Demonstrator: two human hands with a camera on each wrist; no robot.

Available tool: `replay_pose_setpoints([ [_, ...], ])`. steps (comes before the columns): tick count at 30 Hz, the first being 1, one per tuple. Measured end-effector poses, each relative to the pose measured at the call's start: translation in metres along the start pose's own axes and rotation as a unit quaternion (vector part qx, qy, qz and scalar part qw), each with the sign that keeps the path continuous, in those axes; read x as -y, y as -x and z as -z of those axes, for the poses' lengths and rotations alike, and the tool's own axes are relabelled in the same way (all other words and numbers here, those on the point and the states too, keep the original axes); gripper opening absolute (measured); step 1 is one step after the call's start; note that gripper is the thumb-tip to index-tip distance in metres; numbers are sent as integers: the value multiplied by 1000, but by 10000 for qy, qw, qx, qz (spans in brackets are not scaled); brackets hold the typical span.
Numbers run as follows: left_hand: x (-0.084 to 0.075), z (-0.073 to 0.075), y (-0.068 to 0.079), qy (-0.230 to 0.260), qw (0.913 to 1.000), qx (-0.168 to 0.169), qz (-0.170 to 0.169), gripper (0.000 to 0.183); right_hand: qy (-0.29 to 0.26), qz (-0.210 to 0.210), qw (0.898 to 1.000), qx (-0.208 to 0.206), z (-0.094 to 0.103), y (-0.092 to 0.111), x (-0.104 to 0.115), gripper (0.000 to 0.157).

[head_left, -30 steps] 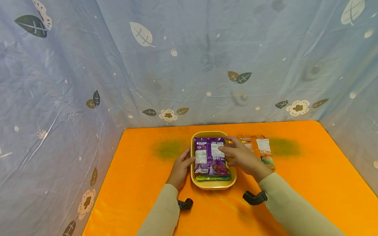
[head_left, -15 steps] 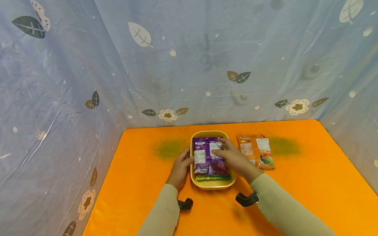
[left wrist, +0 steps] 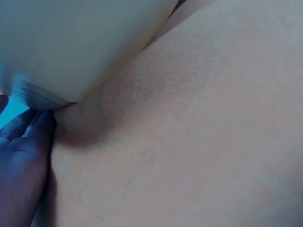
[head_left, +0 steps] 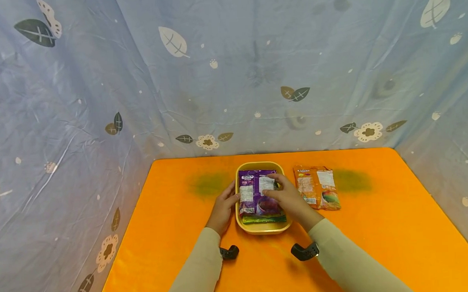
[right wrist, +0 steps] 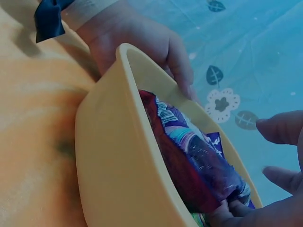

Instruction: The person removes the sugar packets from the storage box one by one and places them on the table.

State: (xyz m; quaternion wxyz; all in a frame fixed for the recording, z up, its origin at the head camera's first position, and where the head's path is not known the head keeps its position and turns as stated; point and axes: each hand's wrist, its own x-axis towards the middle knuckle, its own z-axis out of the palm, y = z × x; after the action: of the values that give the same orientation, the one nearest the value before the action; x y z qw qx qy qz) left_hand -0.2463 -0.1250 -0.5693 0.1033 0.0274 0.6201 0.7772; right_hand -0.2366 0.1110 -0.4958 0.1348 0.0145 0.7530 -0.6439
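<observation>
In the head view, a light blue cloth with printed leaves and flowers covers the left side, and it goes behind the orange tabletop to the right side. At the lower left of the frame lies the left sleeve, pale in colour, with a black wrist piece beside its cuff. Above it, the left hand rests against the left outer wall of a yellow container. Its fingers are extended along this wall, and the thumb lies near the rim; they are not clamped. In the left wrist view, the fingers touch near a corner of the container.

The container stands just below the middle of the frame. Inside it, a purple packet lies flat, with its printed side up, over a green and yellow packet, of which only the lower edge is visible.

The right hand is over the right part of the container. Its thumb and fingers are spread apart; the right wrist view shows fingertips touching the purple packet near its edge. Below this hand is a black wrist part. Further right, an orange packet lies flat on the tabletop, near the container but not touching it. The right sleeve occupies the lower right.
</observation>
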Motion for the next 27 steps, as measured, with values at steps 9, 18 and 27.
replay_pose_setpoints([
  [9, -1, 0, 0, 53, 10000, 39, 3, 61, -34, 113, 9999, -10, -1, -2, -3, 68],
  [18, 0, 1, -1, 62, 9999, 95, -59, 61, -418, 156, 9989, 159, 4, -6, -7, 69],
  [27, -1, 0, 0, 77, 10000, 62, -3, 59, -488, -16, 9984, 277, 7, -7, -8, 71],
])
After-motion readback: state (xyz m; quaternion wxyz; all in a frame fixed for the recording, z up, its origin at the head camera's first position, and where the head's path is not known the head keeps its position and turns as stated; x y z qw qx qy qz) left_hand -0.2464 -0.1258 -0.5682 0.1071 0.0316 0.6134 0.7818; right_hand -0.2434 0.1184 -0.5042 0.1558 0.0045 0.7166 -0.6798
